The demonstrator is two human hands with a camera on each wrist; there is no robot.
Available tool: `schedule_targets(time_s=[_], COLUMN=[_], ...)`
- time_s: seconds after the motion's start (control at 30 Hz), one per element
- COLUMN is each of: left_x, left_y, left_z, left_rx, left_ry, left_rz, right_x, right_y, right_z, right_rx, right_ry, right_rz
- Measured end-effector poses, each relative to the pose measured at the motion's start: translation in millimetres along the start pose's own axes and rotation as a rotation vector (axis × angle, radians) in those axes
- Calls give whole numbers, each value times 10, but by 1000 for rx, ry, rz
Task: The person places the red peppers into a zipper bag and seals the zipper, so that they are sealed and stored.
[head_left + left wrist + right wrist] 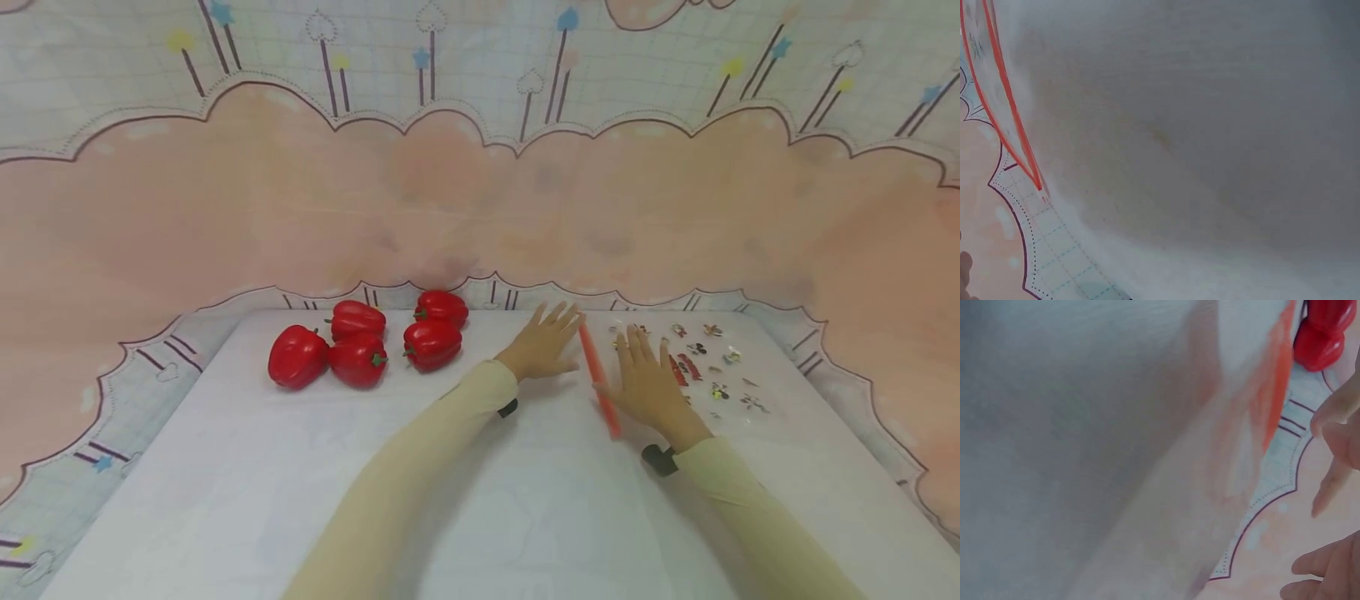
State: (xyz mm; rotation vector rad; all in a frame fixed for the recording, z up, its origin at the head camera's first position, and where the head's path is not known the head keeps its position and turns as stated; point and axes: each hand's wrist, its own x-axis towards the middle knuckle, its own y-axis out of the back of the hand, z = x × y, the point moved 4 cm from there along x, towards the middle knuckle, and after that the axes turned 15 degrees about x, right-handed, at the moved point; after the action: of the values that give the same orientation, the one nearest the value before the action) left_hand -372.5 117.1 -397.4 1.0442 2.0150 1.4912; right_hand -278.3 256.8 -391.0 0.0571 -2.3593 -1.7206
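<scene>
A clear plastic pouch with small cartoon pictures has an orange strip (592, 358) along its left side. My left hand (540, 343) is just left of this strip, fingers straight and spread, fingertips close to its far end. Over the pouch, right of the strip, my right hand (647, 390) lies with straight fingers, its thumb overlapping the strip. In the left wrist view the orange edge (1007, 81) shows as two lines that meet at a point. Blurred see-through plastic fills much of the right wrist view, beside the orange edge (1277, 387).
Several shiny red bell peppers (358, 360) are grouped at the back left of the white table (225, 483). Behind the table hangs a cloth (450, 200) with a peach cloud print. Each wrist carries a dark strap-on device (660, 460).
</scene>
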Motion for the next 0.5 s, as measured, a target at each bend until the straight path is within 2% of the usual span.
schedule_targets(time_s=[0.3, 0.5], left_x=[191, 282], left_y=[-16, -43], left_z=[161, 267], left_rx=[83, 154], left_ry=[-46, -78], left_rz=[-57, -91], right_x=[7, 14], right_y=[-72, -126], right_z=[13, 21], right_rx=[18, -20], right_ry=[-58, -81], right_rz=[-61, -98])
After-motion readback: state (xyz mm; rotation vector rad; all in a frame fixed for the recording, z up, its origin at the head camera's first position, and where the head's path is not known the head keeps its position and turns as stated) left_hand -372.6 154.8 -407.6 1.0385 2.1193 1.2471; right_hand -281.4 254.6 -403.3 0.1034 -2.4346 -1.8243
